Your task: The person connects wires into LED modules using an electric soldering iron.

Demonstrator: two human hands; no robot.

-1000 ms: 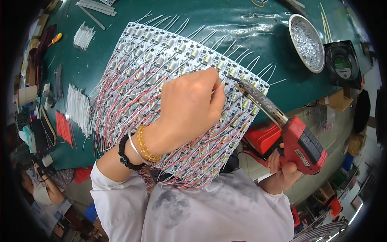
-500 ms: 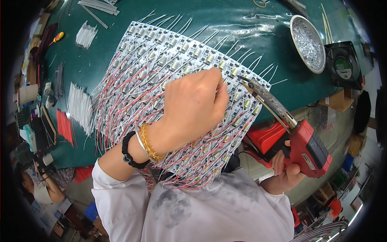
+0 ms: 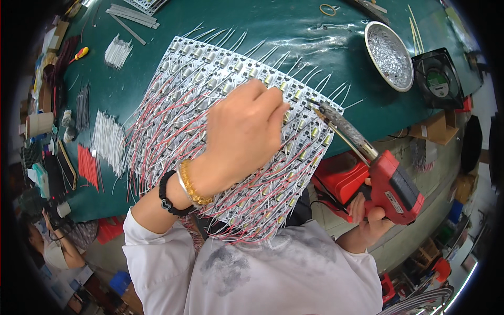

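A panel of small white circuit boards [image 3: 310, 139] lies at the table's near edge, its many red and white wire leads crossing it and hanging toward me. Over its upper middle is my left hand [image 3: 244, 126], fingers curled in and thumb against them. Whatever the fingers pinch is hidden beneath the hand. My right hand [image 3: 371, 223] grips the handle of a red and black soldering gun [image 3: 396, 186] to the right of the panel. The gun's barrel slants up and left, and its tip, with a thin guide tube alongside, sits over the panel's upper right part.
At the right stand a metal bowl [image 3: 374, 67] of silvery scraps and a black fan [image 3: 438, 79]. On the left lie bundles of white wires [image 3: 108, 139], red wires [image 3: 87, 165] and dark wires [image 3: 82, 107], plus a screwdriver [image 3: 80, 53]. Another person's arm [image 3: 65, 249] shows at lower left.
The view has shifted slightly. My left hand has moved a little left across the panel, and its knuckles have risen. My right hand still holds the soldering gun over nearly the same spot.
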